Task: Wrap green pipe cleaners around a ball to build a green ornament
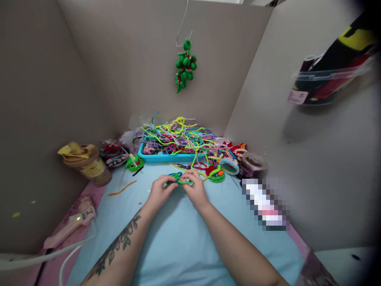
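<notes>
My left hand [160, 191] pinches the left side of a small piece of bent green and blue pipe cleaners [175, 178]. On the other side, my right hand [195, 189] has its fingers closed on the same piece, where a green strand shows. Both hands meet over the light blue cloth [184, 246], and the fingers hide much of the piece. Just beyond them lie scissors with red handles [200, 165]. To the right sits a round green pipe-cleaner figure with red and orange parts [216, 174].
A blue tray [169, 159] heaped with loose pipe cleaners [178, 137] stands against the back panel. On the left are a cup [91, 167], a green frog-like figure [135, 163], an orange strand [122, 188] and a pink corded tool [71, 228]. A jar [253, 165] and blurred-out device [264, 206] are right.
</notes>
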`<action>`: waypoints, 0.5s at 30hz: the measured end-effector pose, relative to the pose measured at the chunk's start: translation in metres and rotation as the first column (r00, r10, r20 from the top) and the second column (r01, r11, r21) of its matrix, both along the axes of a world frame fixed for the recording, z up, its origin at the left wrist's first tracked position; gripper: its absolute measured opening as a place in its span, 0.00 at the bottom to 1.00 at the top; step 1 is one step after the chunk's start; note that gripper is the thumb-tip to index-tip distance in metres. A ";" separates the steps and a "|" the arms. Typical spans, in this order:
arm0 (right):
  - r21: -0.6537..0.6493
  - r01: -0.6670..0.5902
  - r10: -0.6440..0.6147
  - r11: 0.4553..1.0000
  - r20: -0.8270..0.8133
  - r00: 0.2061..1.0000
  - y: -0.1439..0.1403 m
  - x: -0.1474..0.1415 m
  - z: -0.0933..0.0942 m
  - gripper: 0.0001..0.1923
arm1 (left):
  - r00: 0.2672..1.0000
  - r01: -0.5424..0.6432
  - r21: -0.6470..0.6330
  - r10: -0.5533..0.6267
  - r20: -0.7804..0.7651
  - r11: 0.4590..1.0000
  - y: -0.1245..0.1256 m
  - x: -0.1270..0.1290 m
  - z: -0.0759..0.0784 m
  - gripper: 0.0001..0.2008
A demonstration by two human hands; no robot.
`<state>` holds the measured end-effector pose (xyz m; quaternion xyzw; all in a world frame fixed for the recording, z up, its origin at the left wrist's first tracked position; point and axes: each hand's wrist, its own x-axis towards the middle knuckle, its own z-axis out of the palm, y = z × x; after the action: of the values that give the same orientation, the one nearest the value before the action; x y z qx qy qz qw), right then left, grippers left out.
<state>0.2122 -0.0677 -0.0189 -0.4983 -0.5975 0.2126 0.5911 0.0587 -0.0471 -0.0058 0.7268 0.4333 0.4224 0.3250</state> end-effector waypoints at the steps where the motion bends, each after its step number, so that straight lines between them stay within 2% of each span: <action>1: -0.001 -0.009 0.009 1.000 -0.002 1.000 0.001 0.000 -0.001 0.04 | 1.000 -0.005 -0.020 0.005 0.012 1.000 0.001 0.000 -0.001 0.08; 5: -0.013 -0.034 0.034 0.999 0.004 0.999 0.005 0.000 -0.007 0.03 | 0.999 0.021 -0.080 -0.024 -0.033 0.997 0.005 -0.001 -0.004 0.13; 8: -0.029 -0.048 0.048 0.998 0.005 0.999 0.006 0.000 -0.010 0.03 | 0.994 0.058 -0.076 -0.065 -0.089 0.995 0.006 -0.002 -0.004 0.10; 15: -0.069 -0.033 0.031 0.997 -0.030 0.999 0.006 -0.003 -0.006 0.03 | 0.994 0.068 -0.072 -0.074 -0.085 0.995 0.004 0.000 -0.002 0.09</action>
<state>0.2096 -0.0618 -0.0247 -0.5058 -0.5889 0.2498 0.5788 0.0583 -0.0429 -0.0083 0.7480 0.4353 0.3628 0.3455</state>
